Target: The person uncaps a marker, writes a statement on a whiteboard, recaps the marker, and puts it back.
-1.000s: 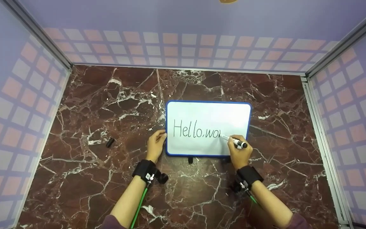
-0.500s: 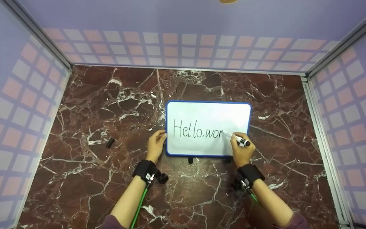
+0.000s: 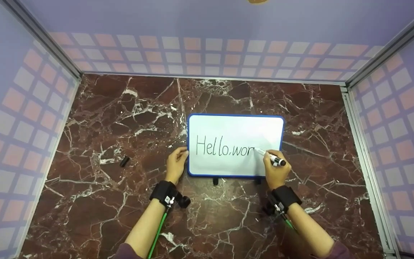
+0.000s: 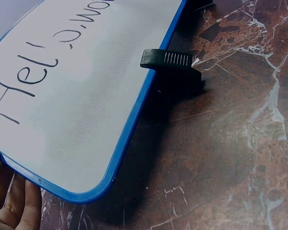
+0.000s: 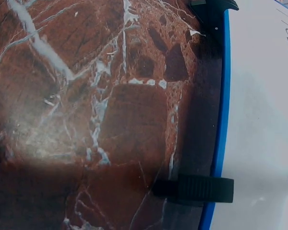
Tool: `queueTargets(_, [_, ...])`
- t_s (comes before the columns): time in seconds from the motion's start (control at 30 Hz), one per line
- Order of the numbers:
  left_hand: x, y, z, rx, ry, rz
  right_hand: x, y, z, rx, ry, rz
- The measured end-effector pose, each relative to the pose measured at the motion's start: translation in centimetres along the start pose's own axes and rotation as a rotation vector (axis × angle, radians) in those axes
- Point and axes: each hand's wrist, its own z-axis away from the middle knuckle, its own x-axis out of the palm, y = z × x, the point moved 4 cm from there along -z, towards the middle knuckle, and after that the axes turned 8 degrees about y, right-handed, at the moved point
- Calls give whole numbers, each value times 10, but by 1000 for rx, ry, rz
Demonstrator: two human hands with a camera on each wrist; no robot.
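Observation:
A small whiteboard point(image 3: 225, 126) with a blue frame lies in the middle of the head view, bearing "Hello,wor" in black handwriting. At its left edge, my left hand point(image 3: 175, 165) grips the frame; the left wrist view has the thumb at the rim and several fingers point(image 4: 26, 206) below it. My right hand point(image 3: 278, 174) holds a white marker point(image 3: 274, 158) with a black end, over the board's lower right. The marker's tip is at the end of the letter r. In the right wrist view the hand and marker are out of frame.
Two black clips, one of them this clip point(image 4: 168, 61), sit on the board's near edge. A black marker cap point(image 3: 124, 161) lies on the dark red marble surface point(image 3: 120, 201) to the left. Checkered purple walls point(image 3: 207, 54) enclose the back and both sides.
My right hand has moved slightly right with the marker, and the stroke after "wo" has become an r. My left hand and the whiteboard have stayed in place.

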Motion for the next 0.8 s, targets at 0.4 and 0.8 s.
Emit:
queueTargets(0.4, [-4, 25, 11, 8, 0, -13, 0, 18, -8, -49, 32, -7])
queueTargets(0.8, [-6, 36, 17, 25, -16, -10, 3, 20, -10, -52, 44, 11])
